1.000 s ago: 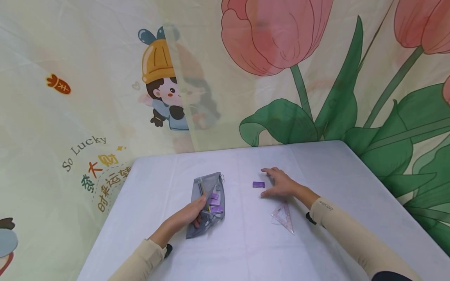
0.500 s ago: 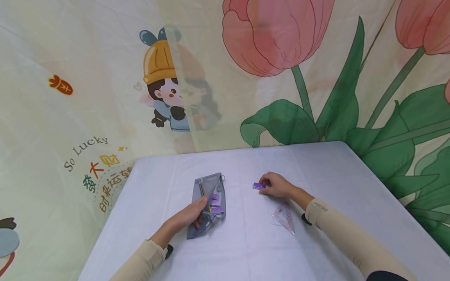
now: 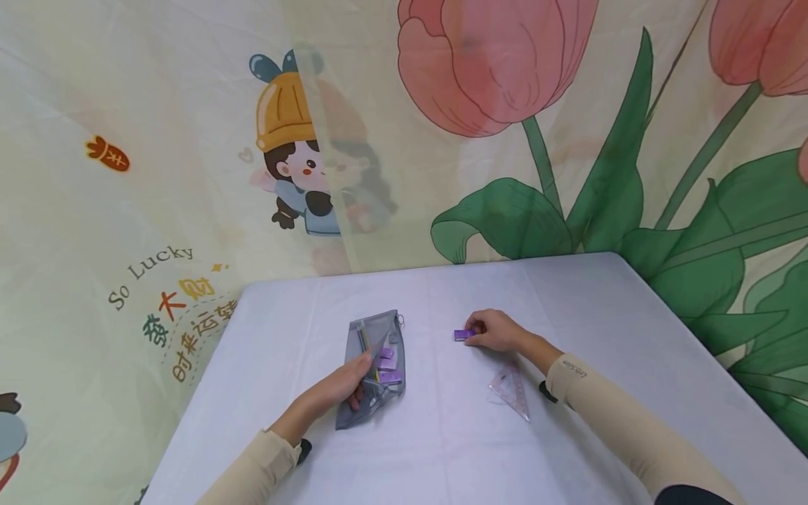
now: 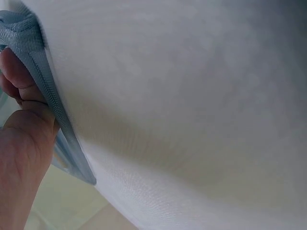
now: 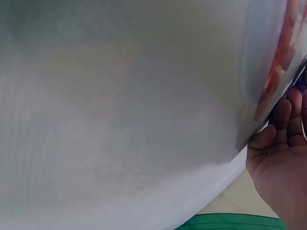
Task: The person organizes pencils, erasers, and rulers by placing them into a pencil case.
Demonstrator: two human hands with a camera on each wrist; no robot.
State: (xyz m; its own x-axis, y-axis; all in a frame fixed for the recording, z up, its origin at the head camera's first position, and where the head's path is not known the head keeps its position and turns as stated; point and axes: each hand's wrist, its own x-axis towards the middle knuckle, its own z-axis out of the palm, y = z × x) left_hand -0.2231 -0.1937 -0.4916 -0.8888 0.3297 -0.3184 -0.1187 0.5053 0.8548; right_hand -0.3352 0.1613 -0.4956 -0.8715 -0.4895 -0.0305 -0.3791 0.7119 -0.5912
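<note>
A grey see-through mesh zip pencil pouch (image 3: 379, 324) lies on the white table, with pencils and several purple pieces showing through it. My left hand (image 3: 339, 386) grips its near-left side, thumb on top and fingers curled under the flap; in the left wrist view the fingers are around the zip edge (image 4: 55, 98). To the right, my right hand (image 3: 501, 332) pinches a small purple eraser-like block (image 3: 460, 336) between thumb and fingers, its left end showing. In the right wrist view that hand (image 5: 280, 158) sits at the right edge, its fingertips partly cut off.
A clear pinkish set square (image 3: 520, 394) lies on the table just below my right wrist, with a faint clear curved edge beside it. The white-clothed table (image 3: 435, 463) meets a printed fabric backdrop (image 3: 404, 245) at its far edge.
My right hand has come down from spread fingers beside the purple block to a pinch on its right end. The left hand and the pouch have stayed in place.
</note>
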